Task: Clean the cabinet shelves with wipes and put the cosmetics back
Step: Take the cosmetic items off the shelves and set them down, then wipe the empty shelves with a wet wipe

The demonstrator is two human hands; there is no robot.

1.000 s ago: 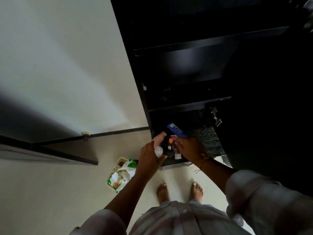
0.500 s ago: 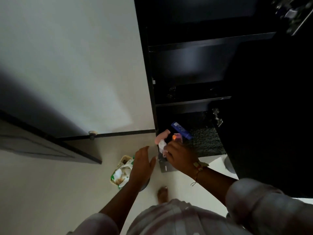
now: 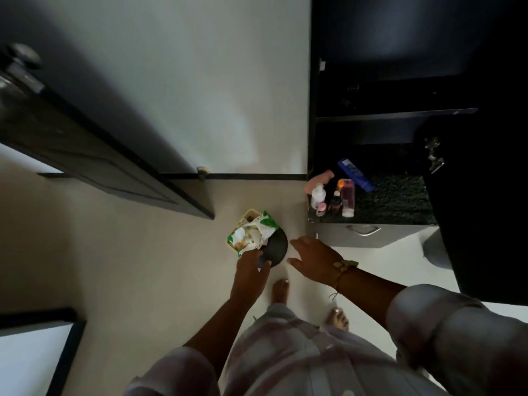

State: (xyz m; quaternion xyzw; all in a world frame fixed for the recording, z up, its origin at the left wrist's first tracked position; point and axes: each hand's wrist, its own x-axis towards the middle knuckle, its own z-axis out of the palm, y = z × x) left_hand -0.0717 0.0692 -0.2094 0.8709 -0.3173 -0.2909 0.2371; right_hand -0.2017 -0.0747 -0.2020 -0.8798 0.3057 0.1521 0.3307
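Several cosmetics stand on the cabinet's dark speckled ledge [image 3: 400, 201]: a pink tube [image 3: 320, 178], a white bottle [image 3: 317, 195], a blue tube [image 3: 355, 174], a pink bottle [image 3: 347, 197] and a small dark bottle [image 3: 335, 200]. The black shelf [image 3: 394, 115] above looks bare. On the floor, a green-and-white wipes pack [image 3: 253, 234] lies in a cream basket [image 3: 247, 217]. My left hand [image 3: 251, 270] grips the near edge of a dark round dish [image 3: 277, 245] beside the pack. My right hand [image 3: 314, 257] hovers open above the floor, holding nothing.
A grey drawer with a metal handle [image 3: 363, 230] sits under the ledge. A dark door [image 3: 85, 138] stands open on the left, with a door stopper [image 3: 202, 170] at the skirting. My bare feet [image 3: 281, 290] are on the pale floor below the hands.
Both hands have left the cosmetics on the ledge and dropped towards the floor. My left hand has reached the dark dish by the wipes; the view has tilted down.
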